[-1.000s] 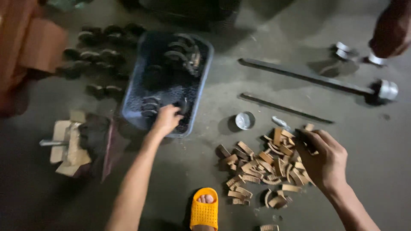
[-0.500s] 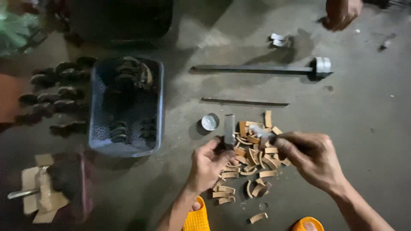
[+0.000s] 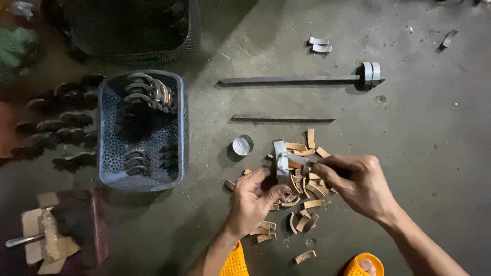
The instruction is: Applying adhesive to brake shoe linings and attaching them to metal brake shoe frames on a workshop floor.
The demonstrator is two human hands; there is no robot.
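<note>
Head view, held part: I see a curved grey metal shoe raised just above the floor, over the upper edge of the pile of tan lining pieces.
Head view, left hand: my left hand is curled closed under the shoe's lower end, thumb and fingers pinching it.
Head view, right hand: my right hand is closed in a pinch at the shoe's upper side; a thin piece seems nipped between its fingertips, though I cannot tell exactly what.
Head view, handling judgement: the shoe looks stiff, fairly heavy for its size, with hard edges, and unlikely to bend. I judge the two ends the safest places to take hold, leaving the curved face free.
Head view, lining pieces: thin, light, curved strips; I would expect them to be brittle and to snap if squeezed across the arc.
Head view, surroundings: a blue perforated basket with dark shoes inside lies toward the left of the floor, a small round tin just beside the pile, and a long metal bar well apart toward the far edge.
Head view, footwear: orange sandals at the near edge.
</note>
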